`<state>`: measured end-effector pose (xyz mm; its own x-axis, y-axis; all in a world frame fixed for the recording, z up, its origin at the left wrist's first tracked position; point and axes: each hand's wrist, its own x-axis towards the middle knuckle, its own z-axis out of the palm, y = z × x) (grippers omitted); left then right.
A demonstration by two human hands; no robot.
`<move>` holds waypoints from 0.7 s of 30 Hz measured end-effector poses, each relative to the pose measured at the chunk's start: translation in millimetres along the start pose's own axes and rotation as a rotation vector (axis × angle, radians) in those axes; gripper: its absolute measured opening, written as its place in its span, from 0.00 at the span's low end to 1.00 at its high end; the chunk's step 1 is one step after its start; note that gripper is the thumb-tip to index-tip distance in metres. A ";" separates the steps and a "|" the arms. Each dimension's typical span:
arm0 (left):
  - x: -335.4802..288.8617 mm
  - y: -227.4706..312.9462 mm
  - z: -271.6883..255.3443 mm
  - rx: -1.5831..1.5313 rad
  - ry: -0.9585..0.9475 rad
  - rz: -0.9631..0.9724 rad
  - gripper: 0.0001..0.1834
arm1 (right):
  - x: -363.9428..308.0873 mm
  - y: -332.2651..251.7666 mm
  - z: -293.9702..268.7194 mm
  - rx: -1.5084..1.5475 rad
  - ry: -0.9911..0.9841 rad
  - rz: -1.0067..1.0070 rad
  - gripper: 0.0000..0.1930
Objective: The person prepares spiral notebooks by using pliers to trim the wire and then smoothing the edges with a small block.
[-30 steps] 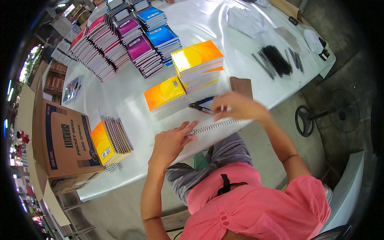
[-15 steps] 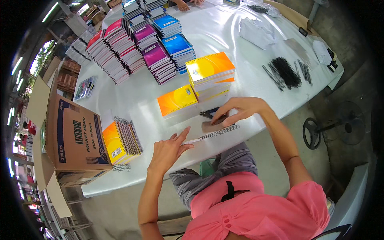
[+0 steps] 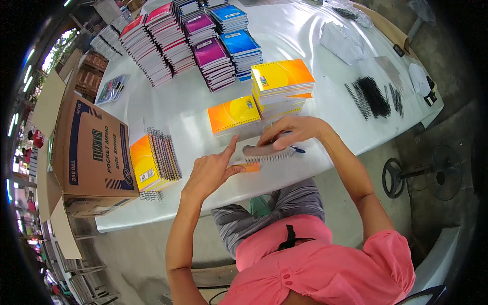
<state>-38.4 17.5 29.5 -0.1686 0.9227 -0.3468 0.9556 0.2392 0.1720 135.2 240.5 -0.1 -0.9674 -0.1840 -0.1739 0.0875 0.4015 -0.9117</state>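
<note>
Right hand (image 3: 297, 133) grips flat grey-brown pad (image 3: 258, 150); left hand (image 3: 206, 173) spread, thumb on flat orange strip (image 3: 249, 167). I'd hold strip steady, keep pad pressure light so thin dark wire coil (image 3: 277, 157) doesn't bend. Coil sits just right of left thumb, along pad's body-side edge, on glossy white surface (image 3: 165, 114)

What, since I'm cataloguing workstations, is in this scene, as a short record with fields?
Left hand: thumb at an orange strip
Right hand: holding a brownish piece beside a wire coil
Partly hidden: blue handle near the right hand
Beyond the hands: yellow-orange notebooks, two stacks
Farther back: red notebooks, purple notebooks, blue notebooks
Far left: open cardboard box
Right side: dark coils
</note>
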 end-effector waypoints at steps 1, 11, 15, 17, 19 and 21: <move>-0.6 -3.6 5.0 -0.006 0.001 -0.007 0.47 | -3.3 2.9 -0.7 0.121 0.042 -0.090 0.28; -2.5 -12.0 19.6 -0.100 0.144 0.056 0.48 | 20.3 -5.1 7.6 -0.001 -0.034 -0.075 0.28; -7.9 -14.8 19.4 -0.072 0.252 0.008 0.48 | 21.9 0.3 2.3 0.136 0.047 -0.134 0.27; -9.9 -18.8 23.9 -0.091 0.281 -0.011 0.48 | 25.6 -12.7 3.7 0.063 0.000 -0.183 0.27; -10.2 -19.2 20.1 -0.094 0.320 -0.006 0.48 | 31.0 -9.1 1.8 0.005 0.022 -0.115 0.27; -14.2 -17.8 19.5 -0.168 0.297 0.013 0.47 | 33.7 0.3 0.6 -0.056 0.036 -0.045 0.27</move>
<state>-48.3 -5.7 13.3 -0.2431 0.9679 -0.0636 0.9090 0.2502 0.3332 102.7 233.8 -6.6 -0.9782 -0.1708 -0.1182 0.0309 0.4433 -0.8958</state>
